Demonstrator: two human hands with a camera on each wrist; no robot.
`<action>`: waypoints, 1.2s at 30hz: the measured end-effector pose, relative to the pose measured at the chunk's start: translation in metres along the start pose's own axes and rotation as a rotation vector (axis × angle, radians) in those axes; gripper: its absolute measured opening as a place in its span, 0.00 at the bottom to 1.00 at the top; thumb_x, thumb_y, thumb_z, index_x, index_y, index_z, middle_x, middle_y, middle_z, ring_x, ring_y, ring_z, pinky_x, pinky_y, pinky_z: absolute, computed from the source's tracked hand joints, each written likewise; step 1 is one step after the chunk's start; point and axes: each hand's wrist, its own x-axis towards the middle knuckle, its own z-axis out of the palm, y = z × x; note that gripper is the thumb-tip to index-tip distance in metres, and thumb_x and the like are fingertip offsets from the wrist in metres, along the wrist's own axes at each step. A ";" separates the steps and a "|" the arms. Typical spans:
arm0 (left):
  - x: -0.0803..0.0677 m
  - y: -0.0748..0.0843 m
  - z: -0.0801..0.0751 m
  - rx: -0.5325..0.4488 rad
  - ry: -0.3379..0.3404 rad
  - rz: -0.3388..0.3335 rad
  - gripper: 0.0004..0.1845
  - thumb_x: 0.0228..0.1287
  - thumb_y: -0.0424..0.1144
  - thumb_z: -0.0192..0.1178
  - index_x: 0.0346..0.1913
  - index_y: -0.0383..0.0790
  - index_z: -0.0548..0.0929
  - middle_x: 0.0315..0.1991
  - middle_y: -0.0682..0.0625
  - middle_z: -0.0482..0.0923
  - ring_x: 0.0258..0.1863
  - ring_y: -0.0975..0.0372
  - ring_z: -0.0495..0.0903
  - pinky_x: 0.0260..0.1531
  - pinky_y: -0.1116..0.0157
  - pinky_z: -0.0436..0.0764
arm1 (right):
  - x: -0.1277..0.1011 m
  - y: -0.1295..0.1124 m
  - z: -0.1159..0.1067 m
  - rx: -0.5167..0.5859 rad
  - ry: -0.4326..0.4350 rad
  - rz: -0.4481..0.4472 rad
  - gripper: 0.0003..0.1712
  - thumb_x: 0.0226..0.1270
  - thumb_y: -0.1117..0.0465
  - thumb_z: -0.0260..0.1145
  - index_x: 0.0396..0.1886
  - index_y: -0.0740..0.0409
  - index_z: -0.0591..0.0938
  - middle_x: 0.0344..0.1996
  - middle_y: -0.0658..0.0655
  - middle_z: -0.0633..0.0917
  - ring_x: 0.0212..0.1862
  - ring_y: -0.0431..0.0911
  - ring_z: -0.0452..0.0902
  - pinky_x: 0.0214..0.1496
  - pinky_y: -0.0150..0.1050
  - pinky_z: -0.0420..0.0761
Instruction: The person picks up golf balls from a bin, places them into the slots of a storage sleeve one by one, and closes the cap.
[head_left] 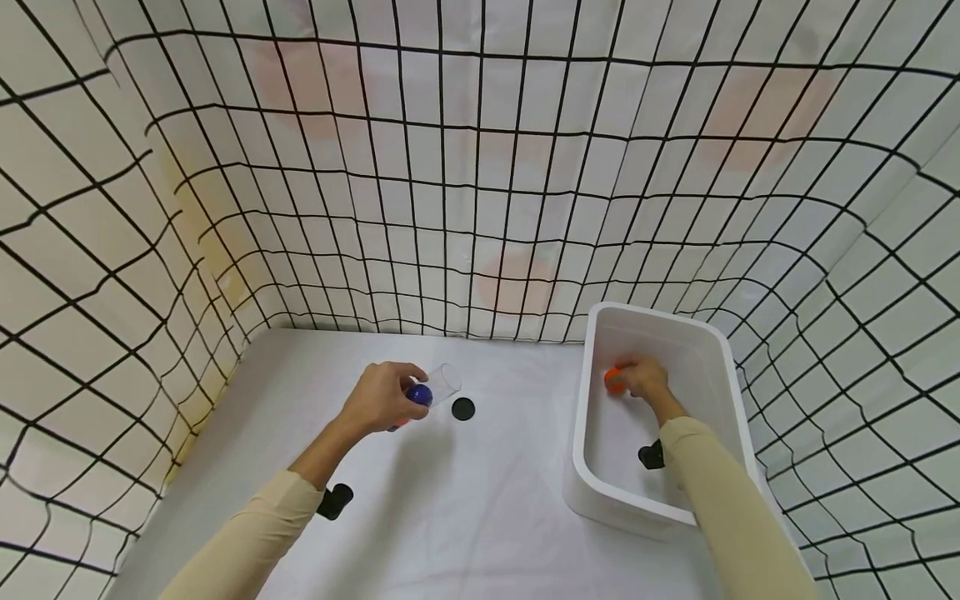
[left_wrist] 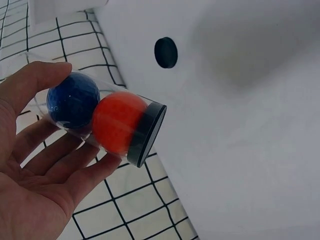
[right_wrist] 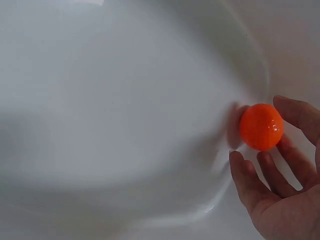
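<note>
My left hand (head_left: pixel 381 398) holds a clear plastic tube (left_wrist: pixel 95 117) lying on its side above the white table (head_left: pixel 480 500). Thumb and fingers (left_wrist: pixel 75 157) curl round it. Inside are a blue ball (left_wrist: pixel 74 101) and an orange ball (left_wrist: pixel 118 124) against the tube's black end (left_wrist: pixel 146 134). My right hand (head_left: pixel 643 380) is down inside the white bin (head_left: pixel 592 467). Its thumb and fingers (right_wrist: pixel 295 155) close on a loose orange ball (right_wrist: pixel 261 126) near the bin's wall.
A round black cap (head_left: pixel 462 408) lies flat on the table just right of the tube. Walls of white cloth with a black grid (head_left: pixel 480 167) close in the table on three sides. The bin stands at the right, against the right wall.
</note>
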 end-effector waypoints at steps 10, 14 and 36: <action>0.000 0.000 -0.004 0.017 0.006 0.018 0.23 0.50 0.36 0.76 0.52 0.36 0.86 0.43 0.39 0.88 0.35 0.54 0.86 0.25 0.64 0.86 | -0.002 0.002 0.000 0.012 -0.014 0.014 0.25 0.60 0.63 0.66 0.56 0.71 0.82 0.53 0.72 0.82 0.39 0.53 0.81 0.37 0.41 0.86; 0.000 -0.002 -0.004 0.021 0.008 0.015 0.23 0.50 0.36 0.76 0.52 0.36 0.86 0.42 0.40 0.88 0.35 0.54 0.87 0.28 0.62 0.87 | -0.003 0.002 0.003 0.032 -0.013 0.026 0.24 0.60 0.65 0.64 0.56 0.72 0.81 0.54 0.73 0.82 0.46 0.58 0.80 0.41 0.41 0.86; -0.001 0.002 -0.003 -0.004 0.002 0.012 0.24 0.49 0.34 0.76 0.52 0.36 0.86 0.41 0.40 0.88 0.31 0.57 0.85 0.20 0.66 0.83 | -0.011 -0.019 -0.023 -0.012 0.001 -0.121 0.28 0.57 0.61 0.71 0.55 0.72 0.82 0.43 0.71 0.87 0.33 0.50 0.88 0.37 0.31 0.79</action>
